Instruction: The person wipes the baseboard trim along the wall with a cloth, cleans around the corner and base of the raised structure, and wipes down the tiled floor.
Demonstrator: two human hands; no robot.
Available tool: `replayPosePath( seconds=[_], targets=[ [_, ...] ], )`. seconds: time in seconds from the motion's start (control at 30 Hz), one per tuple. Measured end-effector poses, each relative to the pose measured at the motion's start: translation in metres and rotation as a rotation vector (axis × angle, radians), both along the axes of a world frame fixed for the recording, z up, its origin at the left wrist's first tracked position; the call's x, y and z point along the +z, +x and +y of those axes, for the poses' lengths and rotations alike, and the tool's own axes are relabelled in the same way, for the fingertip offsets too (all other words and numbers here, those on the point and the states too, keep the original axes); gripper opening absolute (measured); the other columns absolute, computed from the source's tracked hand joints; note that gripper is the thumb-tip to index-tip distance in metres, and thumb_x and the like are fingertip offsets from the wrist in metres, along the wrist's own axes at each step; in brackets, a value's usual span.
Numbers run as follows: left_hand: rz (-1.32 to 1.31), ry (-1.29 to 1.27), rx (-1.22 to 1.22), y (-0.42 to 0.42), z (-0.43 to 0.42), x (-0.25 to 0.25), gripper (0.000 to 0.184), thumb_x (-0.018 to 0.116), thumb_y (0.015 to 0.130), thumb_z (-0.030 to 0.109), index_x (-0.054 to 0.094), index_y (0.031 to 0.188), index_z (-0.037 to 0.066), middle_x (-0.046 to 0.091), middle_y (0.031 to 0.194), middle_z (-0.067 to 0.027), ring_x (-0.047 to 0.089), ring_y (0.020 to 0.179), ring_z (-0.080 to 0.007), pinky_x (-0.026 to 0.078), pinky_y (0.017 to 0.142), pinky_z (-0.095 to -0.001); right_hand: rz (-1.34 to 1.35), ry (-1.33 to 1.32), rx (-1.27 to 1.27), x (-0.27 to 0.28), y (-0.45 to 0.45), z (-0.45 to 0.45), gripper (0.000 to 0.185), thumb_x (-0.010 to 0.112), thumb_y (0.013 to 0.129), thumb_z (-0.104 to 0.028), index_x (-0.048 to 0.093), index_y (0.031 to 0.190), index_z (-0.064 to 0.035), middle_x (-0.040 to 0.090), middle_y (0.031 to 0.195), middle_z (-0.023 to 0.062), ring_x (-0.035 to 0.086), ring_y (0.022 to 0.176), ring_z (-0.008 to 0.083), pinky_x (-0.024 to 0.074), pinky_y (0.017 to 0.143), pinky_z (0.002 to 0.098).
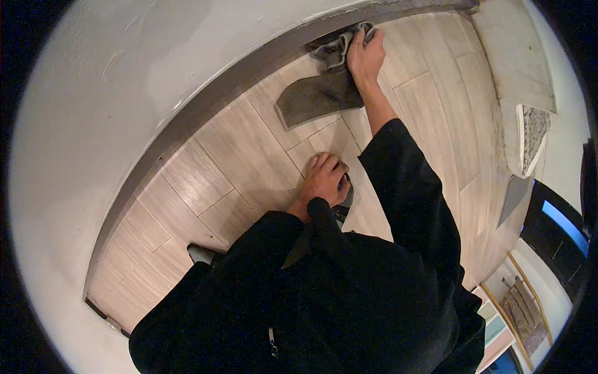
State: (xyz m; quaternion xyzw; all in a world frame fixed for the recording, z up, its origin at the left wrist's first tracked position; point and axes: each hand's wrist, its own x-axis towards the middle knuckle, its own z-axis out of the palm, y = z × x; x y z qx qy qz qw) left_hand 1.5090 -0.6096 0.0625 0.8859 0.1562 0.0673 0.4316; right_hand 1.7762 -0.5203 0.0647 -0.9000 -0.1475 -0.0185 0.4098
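At the top, my right hand (367, 57) is closed on a crumpled grey cloth (333, 53), held against the floor at the foot of the wall. A wide, flat part of that cloth spreads over the floor to the left of my wrist. Nearer my body, my left hand (326, 181) is low over the floor with its fingers curled. A dark thing shows beside its fingers, partly hidden by the hand; I cannot make out what it is. A dark shoe-like shape (346, 202) lies just below this hand.
A white wall with a grey baseboard (187, 118) curves along the left and top. Light wood-look planks (243, 143) cover the floor. To the right are a broken-edged white panel (529, 140), a grey flat piece (516, 198) and a rack with hanging cloth (522, 308).
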Motion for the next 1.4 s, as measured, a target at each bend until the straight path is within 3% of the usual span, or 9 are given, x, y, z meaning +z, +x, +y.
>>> replayPosePath(
  seconds=[0.27,0.4,0.67,0.8,0.93,1.0,1.1,1.27,1.4],
  targets=[
    [-0.064,-0.023,0.07,-0.003,-0.003,-0.004,0.024,0.069,0.071,0.015,0.067,0.093,0.006,0.06,0.102,-0.0131,0.054,0.109,-0.0357,0.044,0.098,-0.0473,-0.143,-0.048,0.484,-0.002,-0.06,0.003,0.035,0.06,0.094,-0.031,0.054,0.109,0.0001,0.062,0.104,0.0262,0.062,0.091,0.0486,0.0516,0.076,0.0545],
    [-0.267,-0.072,0.132,-0.011,-0.001,-0.017,0.019,0.068,0.07,0.004,0.067,0.089,0.004,0.061,0.095,-0.0098,0.057,0.1,-0.0325,0.048,0.09,-0.0441,-0.196,-0.062,0.418,0.0,-0.047,0.0,0.033,0.06,0.095,-0.026,0.056,0.108,0.0042,0.061,0.101,0.0287,0.059,0.093,0.0494,0.0474,0.083,0.0534],
    [-0.269,0.257,0.981,-0.118,0.098,-0.012,0.014,0.064,0.073,-0.002,0.065,0.085,0.005,0.066,0.089,-0.0112,0.062,0.088,-0.0317,0.049,0.084,-0.0416,-0.19,0.061,-0.143,-0.035,0.063,0.0,0.039,0.057,0.094,-0.023,0.054,0.115,0.0101,0.062,0.111,0.0326,0.06,0.102,0.0486,0.0467,0.092,0.0513],
    [-0.271,0.83,1.355,-0.192,0.178,0.028,0.011,0.07,0.084,0.005,0.07,0.096,0.004,0.07,0.095,-0.0108,0.065,0.088,-0.0245,0.052,0.083,-0.0343,-0.113,0.11,0.012,-0.013,0.041,0.003,0.041,0.056,0.095,-0.024,0.054,0.118,0.0099,0.063,0.112,0.0322,0.06,0.105,0.0486,0.0468,0.093,0.051],
    [-0.476,0.813,1.575,-0.193,0.181,0.119,0.011,0.068,0.085,0.004,0.071,0.095,0.004,0.071,0.095,-0.0105,0.067,0.086,-0.0224,0.052,0.081,-0.0327,-0.455,0.067,0.367,-0.046,0.019,-0.012,0.042,0.059,0.095,-0.032,0.056,0.116,0.0046,0.064,0.113,0.0272,0.062,0.104,0.0464,0.0483,0.091,0.0504],
    [-0.489,0.841,1.513,-0.183,0.158,0.14,0.01,0.067,0.085,0.004,0.072,0.095,0.005,0.071,0.094,-0.0089,0.066,0.087,-0.0227,0.051,0.081,-0.0339,-0.242,-0.035,0.741,-0.021,-0.018,-0.012,0.043,0.061,0.094,-0.036,0.059,0.113,0.0022,0.065,0.112,0.024,0.062,0.103,0.0448,0.0493,0.09,0.0498],
    [-0.385,0.758,1.249,-0.169,0.118,0.141,0.013,0.066,0.086,0.006,0.072,0.097,0.007,0.071,0.095,-0.0073,0.066,0.089,-0.0217,0.049,0.079,-0.0327,-0.22,-0.148,0.873,0.011,-0.052,-0.001,0.044,0.064,0.092,-0.037,0.06,0.114,0.0014,0.065,0.11,0.0233,0.062,0.102,0.0438,0.0498,0.09,0.0497],
    [-0.18,0.077,0.875,-0.115,0.015,0.097,0.032,0.07,0.089,0.016,0.067,0.119,0.006,0.068,0.115,-0.0136,0.065,0.103,-0.0256,0.051,0.088,-0.0383,-0.302,-0.005,0.438,-0.013,0.059,-0.034,0.05,0.067,0.089,-0.04,0.064,0.115,0.0026,0.067,0.111,0.0267,0.062,0.104,0.0457,0.0494,0.091,0.0501],
    [0.152,-0.355,0.486,-0.058,-0.065,0.071,0.058,0.042,0.103,0.049,0.067,0.11,-0.003,0.069,0.09,-0.0262,0.068,0.089,-0.0424,0.052,0.082,-0.0469,-0.368,-0.051,0.196,0.042,0.197,-0.089,0.06,0.069,0.088,-0.044,0.059,0.118,0.0071,0.064,0.116,0.0287,0.061,0.108,0.0452,0.0476,0.095,0.0486]
  ],
)
